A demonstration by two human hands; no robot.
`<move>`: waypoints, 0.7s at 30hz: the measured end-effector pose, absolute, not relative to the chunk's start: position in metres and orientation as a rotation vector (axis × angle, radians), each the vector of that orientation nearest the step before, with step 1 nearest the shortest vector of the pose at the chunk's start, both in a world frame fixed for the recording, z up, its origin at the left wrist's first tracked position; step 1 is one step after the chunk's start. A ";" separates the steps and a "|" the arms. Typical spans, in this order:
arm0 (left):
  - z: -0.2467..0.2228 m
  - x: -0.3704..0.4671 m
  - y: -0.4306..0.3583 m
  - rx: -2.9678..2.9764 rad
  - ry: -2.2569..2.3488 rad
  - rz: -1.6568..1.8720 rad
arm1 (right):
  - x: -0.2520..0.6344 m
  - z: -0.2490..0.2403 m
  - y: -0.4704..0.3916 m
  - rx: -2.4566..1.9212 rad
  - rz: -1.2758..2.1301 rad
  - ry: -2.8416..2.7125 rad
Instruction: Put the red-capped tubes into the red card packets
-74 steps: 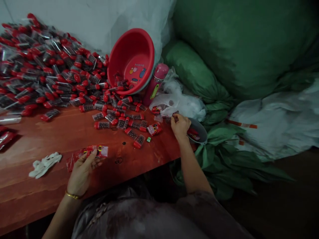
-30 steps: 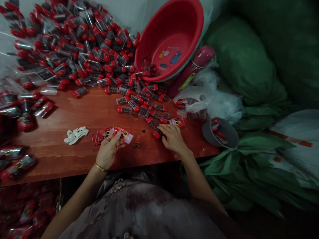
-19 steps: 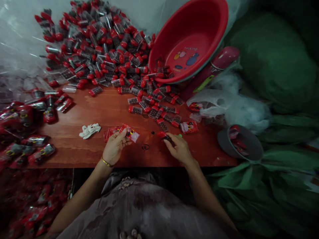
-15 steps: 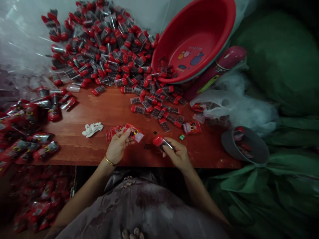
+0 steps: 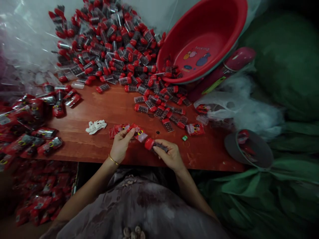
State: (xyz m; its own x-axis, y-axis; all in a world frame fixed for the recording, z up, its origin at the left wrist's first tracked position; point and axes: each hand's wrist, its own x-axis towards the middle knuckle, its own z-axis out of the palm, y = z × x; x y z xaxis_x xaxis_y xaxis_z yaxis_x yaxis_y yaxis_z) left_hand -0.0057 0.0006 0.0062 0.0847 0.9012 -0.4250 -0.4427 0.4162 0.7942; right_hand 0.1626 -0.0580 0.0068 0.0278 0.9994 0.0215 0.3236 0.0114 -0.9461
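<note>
My left hand (image 5: 121, 143) pinches a flat red printed plastic sleeve (image 5: 140, 132), whose clear end points to the right. Another red sleeve (image 5: 115, 130) lies on the table just behind that hand. Wrapped in the fingers of my right hand (image 5: 170, 155) is a small clear tube with a red cap (image 5: 150, 143), its dark contents showing through. The red cap points left and sits close to the sleeve's clear end; I cannot tell whether they touch.
A large pile of red-capped tubes (image 5: 107, 43) covers the back, beside a tilted red basin (image 5: 209, 36). Filled red packets (image 5: 50, 146) heap at left. White gloves (image 5: 96, 126), a green tag (image 5: 184, 137) and a grey bucket (image 5: 264, 154) stand around the wooden table (image 5: 82, 142).
My right hand has brought the tube leftward, closer to the sleeve. My left hand still holds the sleeve. The whole view has shifted slightly.
</note>
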 end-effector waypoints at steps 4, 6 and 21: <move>0.008 -0.006 0.002 0.537 1.060 1.046 | 0.161 0.004 -0.056 -1.431 1.025 -1.410; 0.009 -0.006 0.001 0.537 1.048 1.038 | 0.160 0.003 -0.053 -1.417 1.049 -1.414; 0.000 0.002 -0.005 0.671 0.973 0.957 | 0.144 -0.008 -0.045 -1.373 1.247 -1.228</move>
State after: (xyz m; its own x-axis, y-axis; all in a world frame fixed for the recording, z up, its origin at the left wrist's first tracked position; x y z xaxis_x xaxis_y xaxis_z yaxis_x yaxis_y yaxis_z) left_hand 0.0021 -0.0046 -0.0002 0.2353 0.8965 -0.3753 -0.3602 0.4391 0.8230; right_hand 0.1436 -0.0446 -0.0076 0.0046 0.9930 -0.1182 0.1028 -0.1180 -0.9877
